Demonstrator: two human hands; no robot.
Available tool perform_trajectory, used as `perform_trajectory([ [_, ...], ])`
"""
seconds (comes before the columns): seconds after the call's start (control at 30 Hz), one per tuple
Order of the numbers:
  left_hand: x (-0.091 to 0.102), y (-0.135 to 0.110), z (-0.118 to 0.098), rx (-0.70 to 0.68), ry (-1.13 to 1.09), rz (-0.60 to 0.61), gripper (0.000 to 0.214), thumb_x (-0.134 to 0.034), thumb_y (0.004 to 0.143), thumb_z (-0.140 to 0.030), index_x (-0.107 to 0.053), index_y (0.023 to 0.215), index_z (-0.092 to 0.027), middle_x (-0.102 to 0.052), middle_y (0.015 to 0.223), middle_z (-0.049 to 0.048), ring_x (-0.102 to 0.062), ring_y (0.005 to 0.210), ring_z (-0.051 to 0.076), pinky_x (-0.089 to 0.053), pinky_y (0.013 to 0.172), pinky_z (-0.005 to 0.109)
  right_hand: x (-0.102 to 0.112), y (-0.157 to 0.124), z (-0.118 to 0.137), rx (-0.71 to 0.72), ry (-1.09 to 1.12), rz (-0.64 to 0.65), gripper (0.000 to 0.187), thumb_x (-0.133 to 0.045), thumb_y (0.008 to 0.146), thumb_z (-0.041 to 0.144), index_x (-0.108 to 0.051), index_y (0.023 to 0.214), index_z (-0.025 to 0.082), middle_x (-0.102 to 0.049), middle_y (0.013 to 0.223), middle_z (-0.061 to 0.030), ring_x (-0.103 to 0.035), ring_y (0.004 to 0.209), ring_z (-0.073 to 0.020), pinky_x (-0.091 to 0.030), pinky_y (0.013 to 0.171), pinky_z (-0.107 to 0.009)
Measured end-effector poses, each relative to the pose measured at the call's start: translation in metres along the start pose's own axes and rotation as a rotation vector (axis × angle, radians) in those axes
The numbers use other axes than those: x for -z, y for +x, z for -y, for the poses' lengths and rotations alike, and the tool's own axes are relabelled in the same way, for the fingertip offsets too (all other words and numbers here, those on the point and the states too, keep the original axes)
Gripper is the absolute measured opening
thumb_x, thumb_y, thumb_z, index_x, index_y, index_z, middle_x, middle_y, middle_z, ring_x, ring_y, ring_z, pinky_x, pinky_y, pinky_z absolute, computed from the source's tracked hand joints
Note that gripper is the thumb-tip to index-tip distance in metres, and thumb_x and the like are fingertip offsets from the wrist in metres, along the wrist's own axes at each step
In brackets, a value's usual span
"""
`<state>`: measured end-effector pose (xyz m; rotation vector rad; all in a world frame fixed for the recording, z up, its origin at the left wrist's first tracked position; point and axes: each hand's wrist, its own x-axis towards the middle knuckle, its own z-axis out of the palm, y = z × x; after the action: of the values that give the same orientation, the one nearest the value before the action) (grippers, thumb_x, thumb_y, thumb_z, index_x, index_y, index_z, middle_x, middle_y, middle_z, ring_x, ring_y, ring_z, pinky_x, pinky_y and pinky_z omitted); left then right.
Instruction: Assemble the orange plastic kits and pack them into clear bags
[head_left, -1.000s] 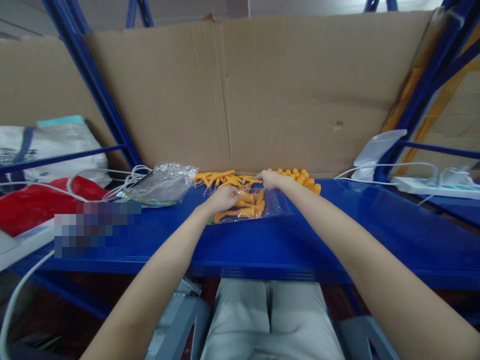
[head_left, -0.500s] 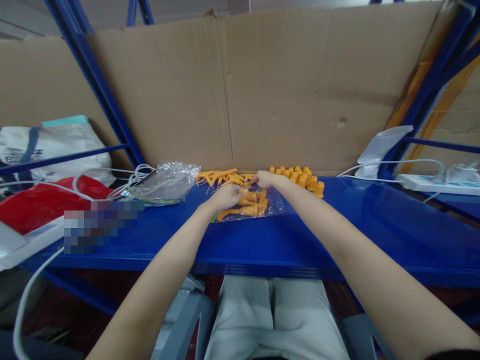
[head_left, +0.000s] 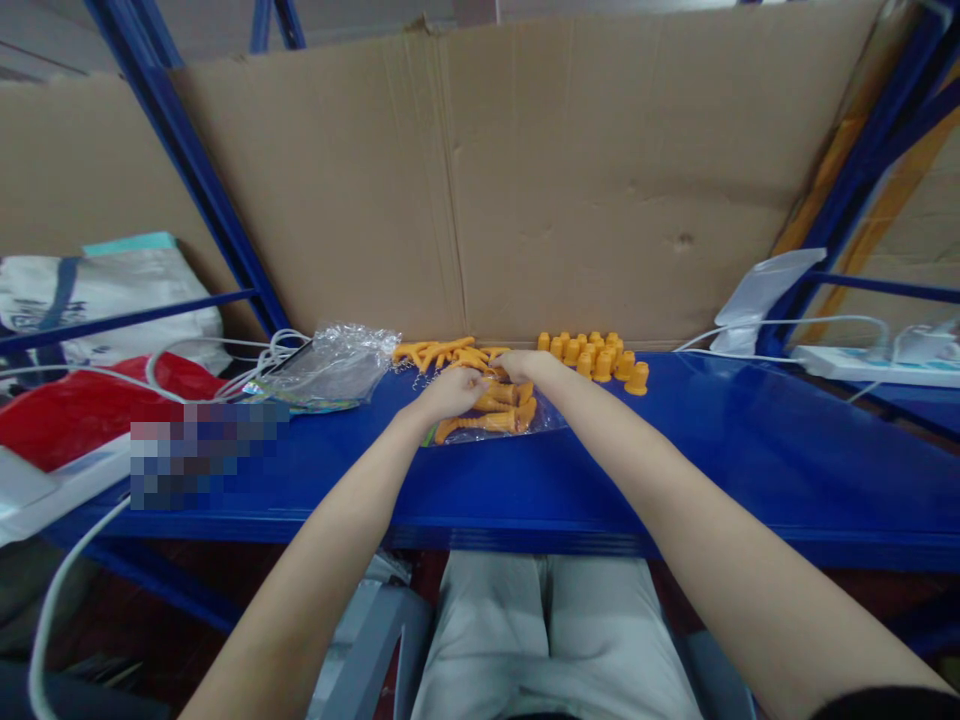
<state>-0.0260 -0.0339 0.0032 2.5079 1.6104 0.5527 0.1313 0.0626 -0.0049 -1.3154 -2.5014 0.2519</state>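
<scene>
My left hand (head_left: 453,392) is closed at the left side of a clear plastic bag (head_left: 550,418) lying on the blue shelf. Just right of its fingers, several orange plastic pieces (head_left: 495,422) with ridged shafts and flared ends lie on or in the bag. At the bag's far edge, my right hand (head_left: 519,365) reaches in with its fingers curled down; what they grip is hidden. Behind both hands lies a pile of orange branched pieces (head_left: 435,352) with small metal chains. Several orange cup-shaped pieces (head_left: 602,362) stand in rows to the right of my right hand.
A stack of clear plastic packaging (head_left: 337,365) lies left of the orange pile. White cables (head_left: 274,350), a red bag (head_left: 169,385) and a white power strip (head_left: 67,480) are farther left. Cardboard (head_left: 585,180) closes the back. Another power strip (head_left: 892,368) lies at the right.
My right hand has shifted slightly left and down toward my left hand, uncovering more of the cup-shaped pieces. My left hand has hardly moved.
</scene>
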Motion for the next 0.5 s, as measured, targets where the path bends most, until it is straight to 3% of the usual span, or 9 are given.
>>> perform_trajectory([
  [0.13,0.001,0.000,-0.001,0.008,0.007,-0.020,0.026,-0.046,0.086,-0.024,-0.067,0.075,-0.013,-0.064,0.073,0.0070,-0.058,0.072,0.019,-0.044,0.072,0.030,0.009,-0.011,0.004,-0.138,-0.268,0.061,0.045,-0.066,0.076,0.010,-0.066,0.120,0.023,-0.067,0.124,-0.0113,-0.063,0.113,-0.0277,-0.047,0.091,-0.035],
  [0.23,0.001,0.000,0.000,0.011,-0.011,-0.019,0.026,-0.047,0.086,-0.025,-0.067,0.075,-0.013,-0.065,0.074,0.0069,-0.059,0.072,0.019,-0.043,0.071,0.030,0.026,-0.019,0.007,-0.139,-0.316,-0.107,0.046,-0.057,0.086,0.016,-0.057,0.131,0.026,-0.063,0.131,-0.0094,-0.056,0.121,-0.0262,-0.044,0.095,-0.037],
  [0.37,0.001,-0.001,0.001,0.006,-0.056,-0.037,0.026,-0.046,0.087,-0.026,-0.067,0.076,-0.014,-0.065,0.075,0.0068,-0.060,0.073,0.020,-0.043,0.070,0.030,0.061,-0.029,0.014,-0.092,-0.277,-0.366,0.043,-0.052,0.093,0.028,-0.052,0.136,0.021,-0.063,0.129,-0.0122,-0.051,0.123,-0.0297,-0.037,0.100,-0.045],
  [0.5,0.001,0.000,0.003,0.037,-0.063,-0.046,0.026,-0.046,0.087,-0.027,-0.067,0.077,-0.014,-0.067,0.075,0.0073,-0.061,0.074,0.020,-0.044,0.071,0.030,0.098,-0.052,0.015,0.020,-0.321,-0.384,0.042,-0.053,0.092,0.028,-0.054,0.134,0.020,-0.062,0.128,-0.0111,-0.052,0.120,-0.0294,-0.033,0.101,-0.046],
])
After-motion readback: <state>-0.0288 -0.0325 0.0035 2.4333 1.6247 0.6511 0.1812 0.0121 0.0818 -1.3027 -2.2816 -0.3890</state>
